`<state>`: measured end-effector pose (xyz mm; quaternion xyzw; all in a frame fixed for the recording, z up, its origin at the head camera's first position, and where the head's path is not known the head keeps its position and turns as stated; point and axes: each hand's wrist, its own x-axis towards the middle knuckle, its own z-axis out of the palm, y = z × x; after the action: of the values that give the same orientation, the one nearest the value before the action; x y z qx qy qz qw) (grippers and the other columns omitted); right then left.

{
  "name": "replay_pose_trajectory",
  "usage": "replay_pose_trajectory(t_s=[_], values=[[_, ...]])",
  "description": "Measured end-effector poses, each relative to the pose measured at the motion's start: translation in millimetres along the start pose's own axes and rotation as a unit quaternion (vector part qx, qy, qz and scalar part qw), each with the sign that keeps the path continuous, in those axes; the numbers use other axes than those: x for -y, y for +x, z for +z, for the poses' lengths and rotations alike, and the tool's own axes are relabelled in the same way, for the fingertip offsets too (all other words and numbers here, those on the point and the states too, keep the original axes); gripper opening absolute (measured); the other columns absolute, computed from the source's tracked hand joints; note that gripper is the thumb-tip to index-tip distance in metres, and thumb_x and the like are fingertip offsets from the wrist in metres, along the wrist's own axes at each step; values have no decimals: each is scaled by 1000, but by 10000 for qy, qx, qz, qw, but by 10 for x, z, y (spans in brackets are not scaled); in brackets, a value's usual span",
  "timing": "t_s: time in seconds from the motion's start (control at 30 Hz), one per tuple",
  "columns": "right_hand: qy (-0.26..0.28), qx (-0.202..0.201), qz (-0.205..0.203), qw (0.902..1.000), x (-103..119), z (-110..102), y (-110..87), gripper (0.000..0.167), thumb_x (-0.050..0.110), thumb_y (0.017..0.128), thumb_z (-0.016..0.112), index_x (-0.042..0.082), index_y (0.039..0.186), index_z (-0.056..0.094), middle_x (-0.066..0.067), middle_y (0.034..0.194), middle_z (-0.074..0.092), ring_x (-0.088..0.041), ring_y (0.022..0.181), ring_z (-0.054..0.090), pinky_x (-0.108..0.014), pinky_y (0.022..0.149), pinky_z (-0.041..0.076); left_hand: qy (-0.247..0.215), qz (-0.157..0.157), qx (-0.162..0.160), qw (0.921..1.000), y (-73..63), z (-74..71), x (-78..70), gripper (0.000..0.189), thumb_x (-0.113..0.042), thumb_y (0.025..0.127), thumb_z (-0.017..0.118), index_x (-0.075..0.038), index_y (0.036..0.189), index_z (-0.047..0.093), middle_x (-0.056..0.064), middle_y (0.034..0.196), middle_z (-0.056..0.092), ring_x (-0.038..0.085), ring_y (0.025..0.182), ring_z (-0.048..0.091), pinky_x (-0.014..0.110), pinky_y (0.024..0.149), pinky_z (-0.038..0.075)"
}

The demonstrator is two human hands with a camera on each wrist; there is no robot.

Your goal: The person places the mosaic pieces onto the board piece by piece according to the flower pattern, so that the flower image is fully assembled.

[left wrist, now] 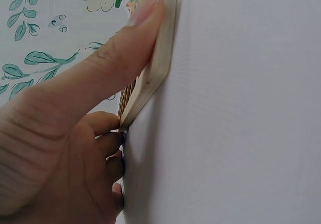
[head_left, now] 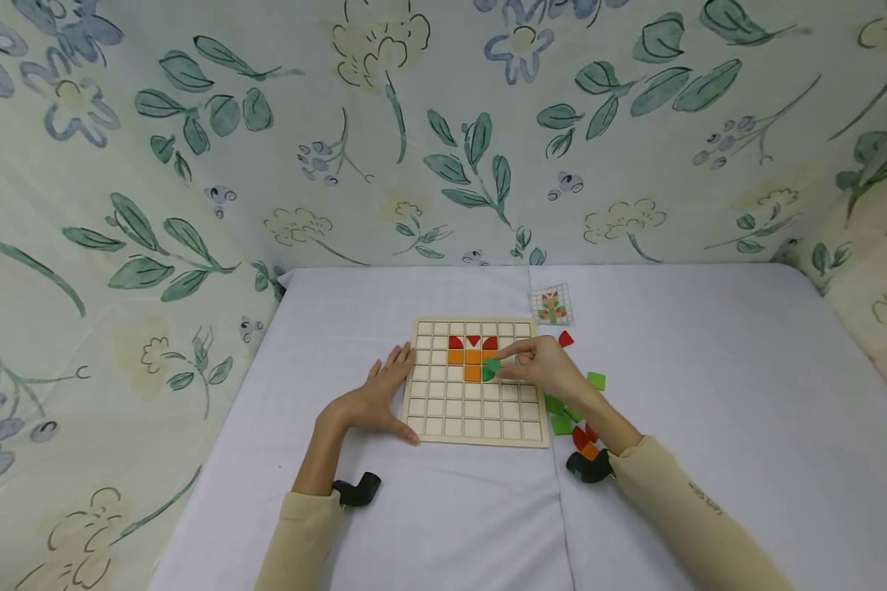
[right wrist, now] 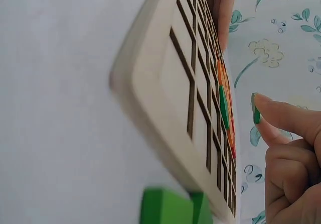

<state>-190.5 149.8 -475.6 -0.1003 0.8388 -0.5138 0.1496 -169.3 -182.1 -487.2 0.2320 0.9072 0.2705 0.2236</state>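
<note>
A square wooden grid board [head_left: 432,408] lies on the white cloth. Red tiles [head_left: 455,343] and orange tiles [head_left: 473,373] fill several cells near its top. Thumb and index finger of my right hand [head_left: 550,369] pinch a small green tile [right wrist: 256,108], held above the board. Below it, a green quarter-round tile [right wrist: 223,107] sits in a cell beside the lowest orange one. My left hand [head_left: 375,400] rests at the board's left side, fingers spread against the edge. Its thumb [left wrist: 120,53] touches the near corner area of the frame.
A small pattern card [head_left: 552,304] lies beyond the board's far right corner. Loose pieces lie right of the board: a red tile [head_left: 566,338], a light green tile [head_left: 596,381], several green tiles [head_left: 561,424], and red and orange ones partly behind the right wrist.
</note>
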Motion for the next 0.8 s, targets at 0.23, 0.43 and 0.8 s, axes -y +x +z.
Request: replay_pose_trajectory(t_s=[0.23,0.43,0.8], values=[[36,56,29,10000,67,316,131,29,15,83,88,5,108,79,5,56,24,-11,53,21,-22,50,20,43,-55,12,10000,7,4,-4,147,-45,66,97,-6,166,-4,8,175,-11,26,162,-17,52,133,-8],[-2,-25,155,9999,116,490,199,24,13,81,88,8,104,81,6,54,28,-10,52,24,-21,49,20,1,-60,8,10000,11,4,-1,147,-43,66,98,-5,166,-3,9,175,-12,27,162,-17,52,133,-9],[2,-289,419,9987,179,580,211,24,10,79,88,8,102,79,4,63,44,-12,58,33,-22,51,27,-60,-23,-20,10000,18,11,4,147,-43,65,98,-6,166,-2,8,175,-11,26,162,-17,53,133,-8]])
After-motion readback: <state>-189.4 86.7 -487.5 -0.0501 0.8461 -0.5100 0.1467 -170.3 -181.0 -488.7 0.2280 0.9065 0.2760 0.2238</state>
